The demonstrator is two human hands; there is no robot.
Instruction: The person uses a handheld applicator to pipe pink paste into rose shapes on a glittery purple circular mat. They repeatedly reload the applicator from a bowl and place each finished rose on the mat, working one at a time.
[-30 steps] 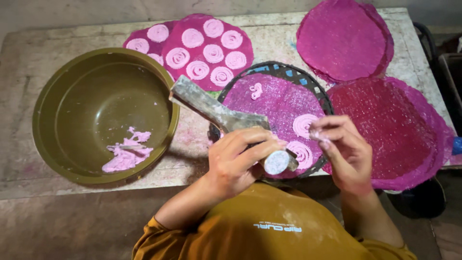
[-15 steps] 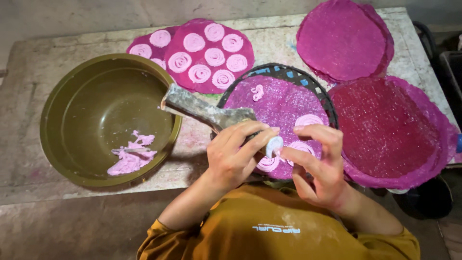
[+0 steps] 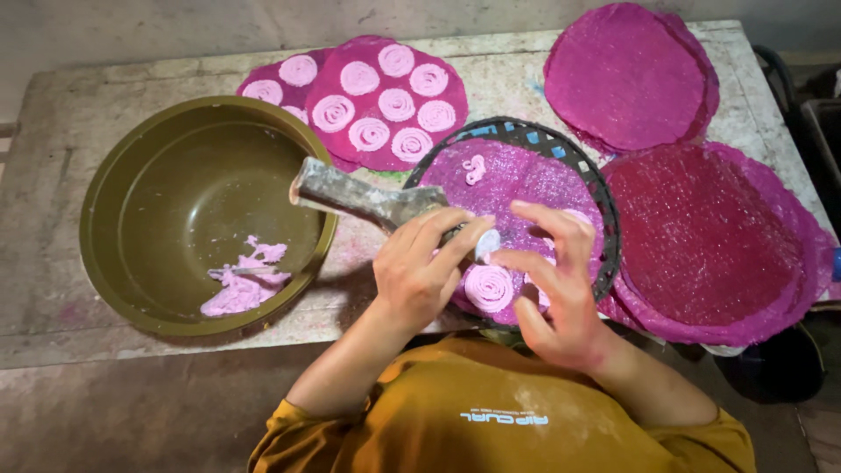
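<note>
My left hand [image 3: 427, 273] grips a grey, dough-crusted piping tool [image 3: 355, 196] that slants up to the left, with its white tip [image 3: 488, 243] over a round black woven tray [image 3: 561, 145]. My right hand [image 3: 554, 285] has its fingers spread, and the fingertips touch that tip. A magenta mat [image 3: 526, 180] lies on the tray. It carries a pink dough spiral [image 3: 489, 287] just under the tip and a small pink squiggle [image 3: 474, 168] farther back. My hands hide other spirals on the mat.
An olive bowl [image 3: 123, 188] with a lump of pink dough [image 3: 241, 285] stands at the left on the worn table [image 3: 96, 96]. Behind the tray lie mats with several pink spirals [image 3: 385, 101]. Bare magenta mats [image 3: 626, 74] and dark red mats [image 3: 710, 236] lie at the right.
My right hand came in from the tray's right side to the tool's tip. My left hand lifted the tip off the mat and drew it slightly back.
</note>
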